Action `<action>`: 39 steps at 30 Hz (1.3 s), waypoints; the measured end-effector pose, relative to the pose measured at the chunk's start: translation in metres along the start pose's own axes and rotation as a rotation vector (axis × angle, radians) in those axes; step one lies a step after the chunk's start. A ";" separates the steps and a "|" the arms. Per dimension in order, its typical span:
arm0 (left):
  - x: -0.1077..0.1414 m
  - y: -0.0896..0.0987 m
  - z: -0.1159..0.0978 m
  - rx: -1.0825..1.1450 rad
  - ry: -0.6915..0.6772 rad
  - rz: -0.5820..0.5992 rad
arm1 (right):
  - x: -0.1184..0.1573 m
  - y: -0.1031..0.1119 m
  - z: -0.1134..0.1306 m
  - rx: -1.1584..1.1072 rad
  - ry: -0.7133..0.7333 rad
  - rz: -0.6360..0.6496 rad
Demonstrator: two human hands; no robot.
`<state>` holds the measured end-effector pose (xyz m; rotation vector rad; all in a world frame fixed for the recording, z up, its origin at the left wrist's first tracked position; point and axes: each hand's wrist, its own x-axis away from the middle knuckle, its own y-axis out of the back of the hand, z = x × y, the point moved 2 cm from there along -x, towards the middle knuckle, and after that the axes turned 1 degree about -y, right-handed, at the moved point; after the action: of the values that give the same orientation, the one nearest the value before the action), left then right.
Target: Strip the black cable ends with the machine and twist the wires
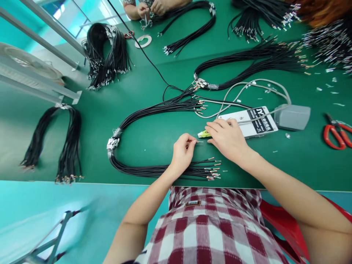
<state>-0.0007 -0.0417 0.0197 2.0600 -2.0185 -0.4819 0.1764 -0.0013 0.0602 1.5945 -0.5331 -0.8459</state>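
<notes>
My left hand (183, 152) is closed in a pinch on the end of a black wire, with the pale bare tip (201, 142) sticking out to the right. That wire belongs to a looped bundle of black wires (132, 169) tied at its bend, whose lower ends fan out under and beside the hand. My right hand (229, 141) is open, fingers stretched over the front of a white box-shaped device (249, 123) with dark lettering. Just left of those fingers shows the device's yellow-green nose (204, 134), close to the wire tip. The fingers partly hide the device.
A grey box (293, 117) with a looping grey cable sits right of the device. Red-handled cutters (337, 132) lie at far right. More wire bundles (107, 55) are spread around the green table (154, 139). Across it, another person's hands (152, 8) handle wires. Metal bars stand at left.
</notes>
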 end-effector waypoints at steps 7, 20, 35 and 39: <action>-0.014 0.004 0.009 0.116 0.121 -0.020 | -0.019 -0.015 -0.004 0.097 0.052 0.133; -0.013 0.003 0.005 0.131 0.129 -0.033 | -0.033 -0.003 -0.020 -0.019 0.083 0.248; -0.036 -0.007 0.013 -0.066 0.037 -0.067 | -0.028 -0.016 -0.011 0.113 0.010 0.064; -0.038 -0.009 0.013 -0.116 0.017 -0.068 | -0.029 -0.016 -0.008 0.118 -0.005 0.075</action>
<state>0.0029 -0.0023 0.0077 2.0613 -1.8702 -0.5773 0.1623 0.0285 0.0520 1.6697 -0.6527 -0.7742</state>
